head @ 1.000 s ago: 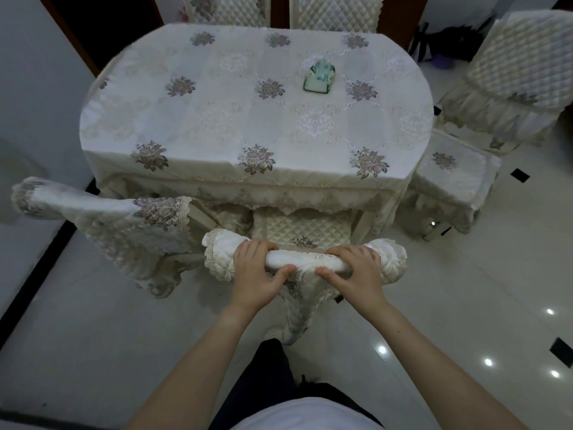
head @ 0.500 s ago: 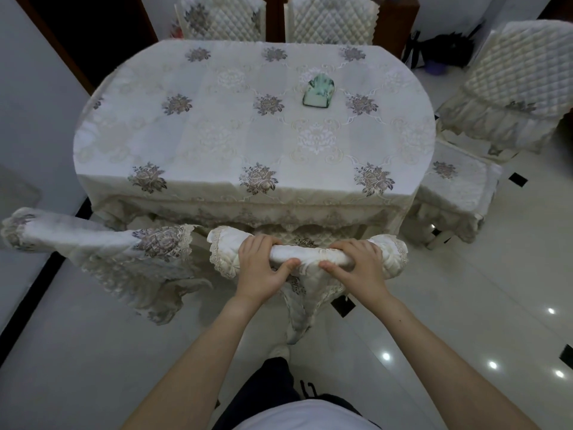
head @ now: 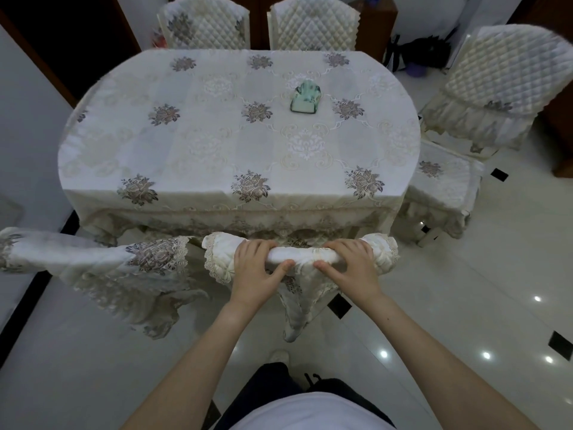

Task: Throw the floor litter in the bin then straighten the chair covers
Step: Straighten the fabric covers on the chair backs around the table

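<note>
**Hands.** L hand (head: 255, 271) and R hand (head: 350, 268) are both closed on the chair cover (head: 298, 254) where it wraps the top of the nearest chair back. Fingers curl over the far side. Thumbs press the near side, tips pointing at each other w/ a short stretch of cover between. The hands sit side by side, approx. centred on the top.

**Edges / room.**
- The cover's lace-trimmed ends stick out past each hand, both free.
- A pointed flap (head: 297, 308) of the same cover hangs below the hands on the near side, bunched and twisted.
- The far side of the chair top lies just beside the draped edge of the table (head: 217, 144). Only a narrow gap shows there.
- Open floor (head: 465, 305) lies to the R of the chair and back toward the person.
- To the L, a second chair cover (head: 93, 259) sits near the L hand at about the same height, its fabric skewed and drooping.

**Farther out.**
- A green object (head: 305, 97) lies on the table, well apart from both hands.
- A quilted chair (head: 496, 88) stands at the table's R end.
- Two more chairs (head: 313, 23) stand at the far side.
</note>
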The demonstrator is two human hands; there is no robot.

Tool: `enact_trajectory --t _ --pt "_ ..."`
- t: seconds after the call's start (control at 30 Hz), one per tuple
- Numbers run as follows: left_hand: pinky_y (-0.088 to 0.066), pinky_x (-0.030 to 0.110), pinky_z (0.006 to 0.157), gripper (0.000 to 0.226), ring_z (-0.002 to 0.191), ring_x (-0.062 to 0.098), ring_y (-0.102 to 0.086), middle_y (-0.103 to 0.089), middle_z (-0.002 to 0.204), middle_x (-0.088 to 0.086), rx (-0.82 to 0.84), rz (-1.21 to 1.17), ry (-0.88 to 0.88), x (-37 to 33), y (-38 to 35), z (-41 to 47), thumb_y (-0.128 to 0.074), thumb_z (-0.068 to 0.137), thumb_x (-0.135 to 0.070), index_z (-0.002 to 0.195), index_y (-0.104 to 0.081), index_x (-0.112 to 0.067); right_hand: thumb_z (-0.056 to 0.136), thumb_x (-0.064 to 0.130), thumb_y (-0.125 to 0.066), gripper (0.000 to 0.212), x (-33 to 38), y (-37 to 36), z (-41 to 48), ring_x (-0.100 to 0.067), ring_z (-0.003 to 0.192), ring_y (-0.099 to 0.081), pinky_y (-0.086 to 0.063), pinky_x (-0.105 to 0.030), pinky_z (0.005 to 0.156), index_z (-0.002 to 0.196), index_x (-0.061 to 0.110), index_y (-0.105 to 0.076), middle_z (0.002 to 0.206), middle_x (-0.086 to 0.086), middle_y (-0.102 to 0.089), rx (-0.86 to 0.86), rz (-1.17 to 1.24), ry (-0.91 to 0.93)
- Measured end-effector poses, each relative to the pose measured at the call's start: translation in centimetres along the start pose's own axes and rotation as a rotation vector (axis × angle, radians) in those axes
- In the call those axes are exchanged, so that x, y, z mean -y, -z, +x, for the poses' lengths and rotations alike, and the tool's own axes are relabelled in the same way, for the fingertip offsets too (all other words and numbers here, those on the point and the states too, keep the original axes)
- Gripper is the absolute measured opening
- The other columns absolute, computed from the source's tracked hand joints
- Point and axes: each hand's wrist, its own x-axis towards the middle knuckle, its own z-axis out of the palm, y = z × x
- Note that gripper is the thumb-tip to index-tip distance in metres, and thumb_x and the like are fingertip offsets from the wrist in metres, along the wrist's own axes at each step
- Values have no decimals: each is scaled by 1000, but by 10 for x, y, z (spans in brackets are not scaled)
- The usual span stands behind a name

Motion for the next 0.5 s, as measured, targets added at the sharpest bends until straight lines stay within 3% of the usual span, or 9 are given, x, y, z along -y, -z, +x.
enact_trajectory --t 0.2,0.33,0.5 --pt "-40 44 103 48 112 18 -52 -64 115 -3 58 81 -109 -25 11 -9 -47 93 -51 118 -66 -15 89 55 -56 50 -1 27 -29 -11 122 -49 -36 -37 109 126 21 -61 129 6 -57 -18 4 35" --pt "-45 37 95 43 106 18 -57 -66 114 -1 96 69 -285 -75 4 -11 -41 99 -40 120 -66 -11 91 47 -53 46 -12 69 -58 -16 116 -55 -45 -36 98 123 16 -64 123 0 -62 -149 -40 16" --pt "-39 30 96 40 105 20 -57 -67 115 2 126 17 -509 -156 -22 -16 -41 100 -33 120 -64 -8 94 45 -49 46 -35 131 -112 -20 110 -56 -43 -34 94 125 13 -62 119 -2 -63 -284 -148 -92"
